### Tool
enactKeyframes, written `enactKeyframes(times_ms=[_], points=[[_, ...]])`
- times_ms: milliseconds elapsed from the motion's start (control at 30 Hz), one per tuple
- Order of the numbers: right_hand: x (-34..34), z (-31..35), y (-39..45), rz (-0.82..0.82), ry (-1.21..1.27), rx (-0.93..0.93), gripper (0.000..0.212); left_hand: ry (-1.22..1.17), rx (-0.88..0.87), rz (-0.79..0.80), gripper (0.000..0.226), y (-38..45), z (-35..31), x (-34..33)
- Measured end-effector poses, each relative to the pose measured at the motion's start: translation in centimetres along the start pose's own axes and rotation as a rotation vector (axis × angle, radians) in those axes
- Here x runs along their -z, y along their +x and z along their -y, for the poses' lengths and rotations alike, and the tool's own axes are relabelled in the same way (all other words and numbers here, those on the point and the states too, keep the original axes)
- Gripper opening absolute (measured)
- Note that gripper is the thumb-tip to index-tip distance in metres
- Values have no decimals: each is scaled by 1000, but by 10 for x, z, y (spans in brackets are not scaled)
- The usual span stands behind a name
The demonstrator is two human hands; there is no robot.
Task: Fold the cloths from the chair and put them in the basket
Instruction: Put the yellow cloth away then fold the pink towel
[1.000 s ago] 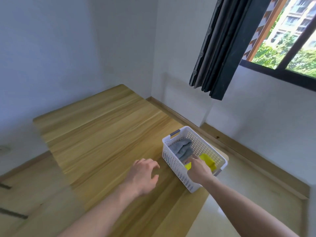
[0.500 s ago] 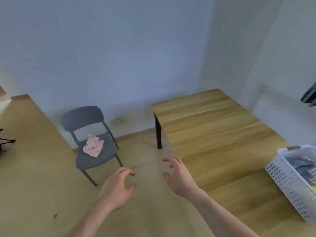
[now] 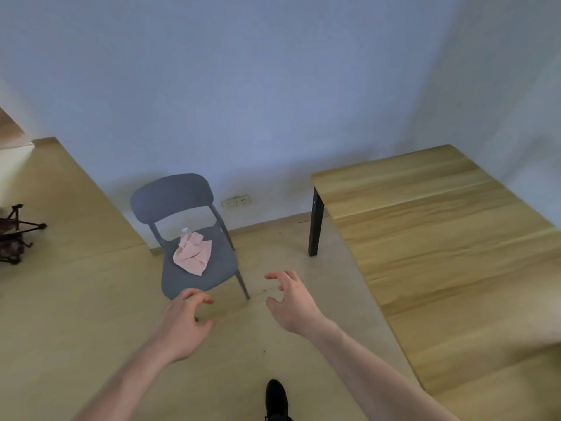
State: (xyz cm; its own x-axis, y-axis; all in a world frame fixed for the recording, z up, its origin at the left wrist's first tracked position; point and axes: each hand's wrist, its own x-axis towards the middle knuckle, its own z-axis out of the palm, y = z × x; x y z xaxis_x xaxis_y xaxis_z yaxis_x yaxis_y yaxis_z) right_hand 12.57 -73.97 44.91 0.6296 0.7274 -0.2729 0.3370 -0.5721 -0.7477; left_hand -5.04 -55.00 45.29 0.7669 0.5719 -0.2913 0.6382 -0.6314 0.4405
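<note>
On the seat of a grey chair (image 3: 194,268) near the wall lies a crumpled pink cloth (image 3: 193,256), unfolded, with a small white tag sticking up at its far end; it sits toward the back of the seat and touches nothing but the chair. Both bare hands reach forward over the floor, short of the chair and apart from each other. Left hand (image 3: 185,325) hovers just in front of the seat's near edge, its fingers (image 3: 198,299) loosely curled and spread, holding nothing. Right hand (image 3: 293,302) is beside the chair's front leg, its fingers (image 3: 280,276) bent and parted wide, also holding nothing. To the right stands a wooden surface (image 3: 440,238) with a black leg (image 3: 315,226) at its near corner. A double wall socket (image 3: 236,202) sits low on the wall between chair and leg. At the far left a dark tripod-like stand (image 3: 15,235) rests on the floor, and a black shoe (image 3: 276,399) shows at the bottom edge
</note>
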Motion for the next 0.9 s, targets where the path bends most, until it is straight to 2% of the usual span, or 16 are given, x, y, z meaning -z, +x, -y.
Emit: enactKeyframes(times_ms=[200, 367, 600, 700, 900], points=[[-34, 33, 80, 67, -48, -70, 50, 63, 14, 72, 35, 73, 41, 42], [-60, 57, 127, 44, -52, -132, 49, 85, -16, 133, 38, 124, 91, 62], [-128, 92, 181, -149, 23, -301, 45, 164, -183, 287, 39, 229, 186, 74], [-177, 112, 192, -242, 65, -394, 46, 194, -276, 391, 40, 270, 228, 75], [-252, 152, 181, -338, 113, -553, 48, 268, -359, 553, 45, 301, 285, 82]])
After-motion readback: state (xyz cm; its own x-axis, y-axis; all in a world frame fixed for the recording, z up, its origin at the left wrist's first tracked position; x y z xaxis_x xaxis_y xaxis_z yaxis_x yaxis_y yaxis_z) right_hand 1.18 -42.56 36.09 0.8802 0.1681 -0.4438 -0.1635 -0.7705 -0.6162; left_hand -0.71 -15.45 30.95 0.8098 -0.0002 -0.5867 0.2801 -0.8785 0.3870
